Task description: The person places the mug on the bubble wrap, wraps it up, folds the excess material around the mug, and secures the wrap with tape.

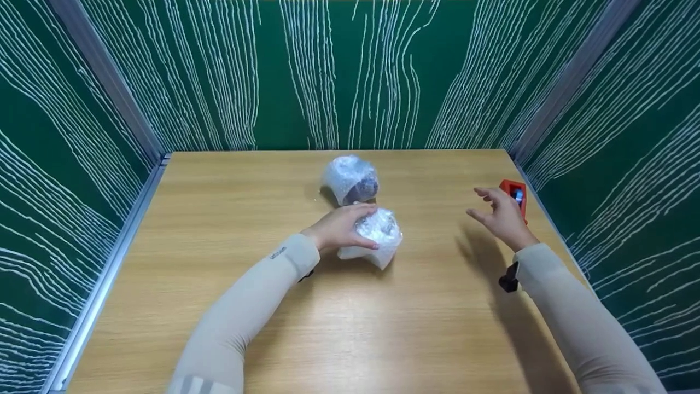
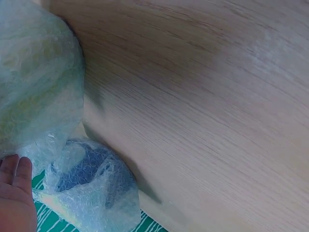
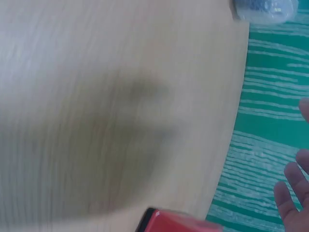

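Note:
My left hand point(image 1: 342, 227) holds a bubble-wrapped bundle point(image 1: 383, 235) near the middle of the table, thumb on its near side and fingers on its far side. In the left wrist view that bundle point(image 2: 41, 77) shows something yellowish through the wrap. Just behind it sits a second bubble-wrapped bundle point(image 1: 342, 175), with a dark blue-purple object partly showing. My right hand point(image 1: 503, 218) hovers over the right side of the table, fingers apart and holding nothing. Close behind it, partly covered by the hand, lies a red tape dispenser point(image 1: 509, 186), also seen in the right wrist view point(image 3: 178, 222).
The wooden table point(image 1: 235, 191) has a metal rail point(image 1: 126, 230) along its left edge. Green walls with white wavy lines point(image 1: 268, 71) enclose it at the back and both sides, with grey posts in the corners.

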Tool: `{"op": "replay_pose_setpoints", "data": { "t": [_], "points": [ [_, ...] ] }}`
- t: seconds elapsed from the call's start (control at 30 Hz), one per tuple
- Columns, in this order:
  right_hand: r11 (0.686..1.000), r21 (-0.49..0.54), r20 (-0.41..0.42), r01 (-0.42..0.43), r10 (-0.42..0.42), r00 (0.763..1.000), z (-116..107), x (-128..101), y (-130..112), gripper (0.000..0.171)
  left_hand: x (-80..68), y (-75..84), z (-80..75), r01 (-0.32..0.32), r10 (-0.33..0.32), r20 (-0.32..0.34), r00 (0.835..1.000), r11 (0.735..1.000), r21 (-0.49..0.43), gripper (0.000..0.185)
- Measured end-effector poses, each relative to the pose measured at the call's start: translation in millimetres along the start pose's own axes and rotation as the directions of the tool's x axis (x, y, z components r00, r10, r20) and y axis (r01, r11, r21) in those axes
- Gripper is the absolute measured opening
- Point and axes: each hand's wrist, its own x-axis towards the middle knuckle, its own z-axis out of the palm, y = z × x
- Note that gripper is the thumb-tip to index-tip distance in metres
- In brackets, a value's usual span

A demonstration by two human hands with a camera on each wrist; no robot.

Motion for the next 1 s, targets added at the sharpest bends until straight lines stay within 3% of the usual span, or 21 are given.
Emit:
{"op": "replay_pose_setpoints", "data": {
  "t": [0.47, 0.7, 1.0],
  "points": [
    [0.995, -0.026, -0.039, -0.093, 0.092, 0.995, -22.9, -3.4, 31.2, 0.064, 0.2, -0.5, 0.4, 0.0, 0.0, -0.003, 1.0, 1.0, 0.006, 0.099],
    [0.982, 0.046, -0.037, -0.185, 0.186, 0.982, -33.2, -8.3, 48.1, 0.071, 1.0, 0.4, 0.7, 0.002, -0.002, -0.007, 1.0, 1.0, 0.003, 0.098],
    [0.96, 0.04, -0.049, -0.276, 0.277, 0.96, -39.6, -17.8, 66.4, 0.074, 0.9, 0.5, 1.1, -0.017, 0.017, -0.017, 1.0, 1.0, -0.007, 0.098]
  ]
}}
